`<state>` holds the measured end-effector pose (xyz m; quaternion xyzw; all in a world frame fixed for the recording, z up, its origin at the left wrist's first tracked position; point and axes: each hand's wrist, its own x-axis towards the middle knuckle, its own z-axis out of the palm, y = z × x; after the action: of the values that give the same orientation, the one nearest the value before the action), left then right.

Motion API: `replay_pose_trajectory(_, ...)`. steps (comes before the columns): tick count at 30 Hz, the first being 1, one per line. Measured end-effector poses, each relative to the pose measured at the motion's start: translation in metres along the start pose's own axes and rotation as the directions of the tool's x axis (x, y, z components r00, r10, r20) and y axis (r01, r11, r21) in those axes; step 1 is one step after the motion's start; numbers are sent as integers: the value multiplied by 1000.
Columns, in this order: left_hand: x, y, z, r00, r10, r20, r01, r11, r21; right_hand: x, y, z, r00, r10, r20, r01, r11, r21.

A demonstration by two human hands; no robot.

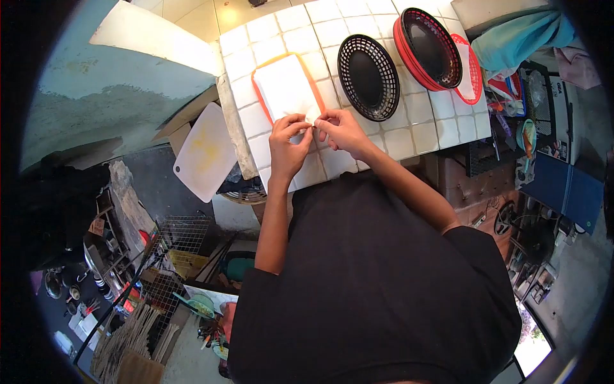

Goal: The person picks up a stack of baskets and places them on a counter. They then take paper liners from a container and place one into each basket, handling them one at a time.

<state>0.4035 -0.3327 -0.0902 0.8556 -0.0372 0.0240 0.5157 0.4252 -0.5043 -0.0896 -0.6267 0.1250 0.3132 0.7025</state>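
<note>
A stack of white paper sheets (286, 83) lies in an orange tray (259, 96) on the tiled counter. At the tray's near right corner, my left hand (291, 142) pinches the edge of a thin paper sheet (311, 115) between thumb and fingers. My right hand (344, 133) is closed on the same corner, its fingertips almost touching those of the left. The sheet's corner looks lifted and creased there. To the right of my hands stands an oval black plastic basket (367, 77) with a lattice rim.
Farther right, a black basket (435, 48) sits on several stacked red baskets (409, 61). Beside them is a red basket with white paper (473, 73). A teal cloth (521, 45) hangs at the right. A stained white cutting board (206, 150) leans left of the tiled counter (409, 134).
</note>
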Motion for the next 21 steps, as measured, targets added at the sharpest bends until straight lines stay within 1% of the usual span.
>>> replay_pose_trajectory(7, 1, 5, -2, 1000, 18, 0, -18, 1000, -9, 0, 2, 0, 999, -49, 0, 49, 999, -25)
replay_pose_trajectory(9, 1, 11, -4, 1000, -27, -9, 27, 999, -25, 0, 1, 0, 998, -54, 11, 54, 998, -19)
replay_pose_trajectory(10, 1, 10, -4, 1000, -27, -8, 27, 999, -25, 0, 1, -1, 999, -53, 12, 53, 999, -4)
replay_pose_trajectory(13, -2, 3, -2, 1000, 7, -9, -7, 1000, -3, -1, 2, -3, 998, -51, 22, 50, 998, 34)
replay_pose_trajectory(15, -2, -2, 1, 998, 65, -21, -65, 997, 41, 0, 2, -4, 998, -49, 31, 47, 997, 57)
replay_pose_trajectory(19, -2, -3, 2, 999, 37, -25, -36, 999, 33, 1, 6, -5, 998, -61, 32, 59, 996, 62)
replay_pose_trajectory(21, 0, -2, 2, 1000, 6, -19, -6, 1000, -11, 1, 6, -5, 997, -74, 31, 71, 994, 79)
